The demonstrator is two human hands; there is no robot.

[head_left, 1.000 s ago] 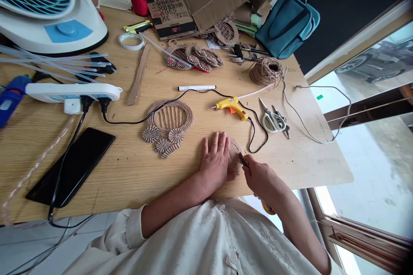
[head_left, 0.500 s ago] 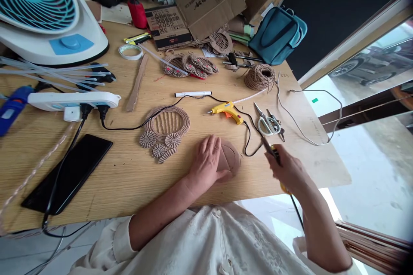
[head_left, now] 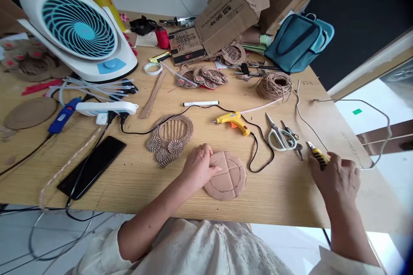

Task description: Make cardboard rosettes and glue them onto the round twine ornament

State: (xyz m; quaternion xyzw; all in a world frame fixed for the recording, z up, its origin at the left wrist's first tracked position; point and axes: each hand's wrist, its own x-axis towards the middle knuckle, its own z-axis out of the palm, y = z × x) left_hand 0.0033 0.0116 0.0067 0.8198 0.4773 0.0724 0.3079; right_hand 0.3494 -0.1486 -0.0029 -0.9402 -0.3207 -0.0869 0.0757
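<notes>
A round cardboard disc point(head_left: 228, 180) lies on the table in front of me, with a cut circle line and crossing creases on it. My left hand point(head_left: 199, 166) pinches its left edge, thumb on top and fingers curled. Far to the right, my right hand point(head_left: 338, 180) grips a yellow-and-black utility knife point(head_left: 319, 157) low over the tabletop, its blade end pointing away from me. Green-handled scissors point(head_left: 279, 136) and a bunch of keys point(head_left: 296, 142) lie left of the knife.
Behind the disc lies a yellow glue gun point(head_left: 232, 121) with a looping black cord. A twine-wrapped ring with rosettes point(head_left: 174, 131) is to the left, near a black phone point(head_left: 93, 167) and a power strip point(head_left: 106, 108). A twine ball point(head_left: 274, 86) sits further back.
My right hand has carried the utility knife rightward and down near the table. My left hand has shifted from lying flat on the disc to pinching its left edge. The view has swung left.
</notes>
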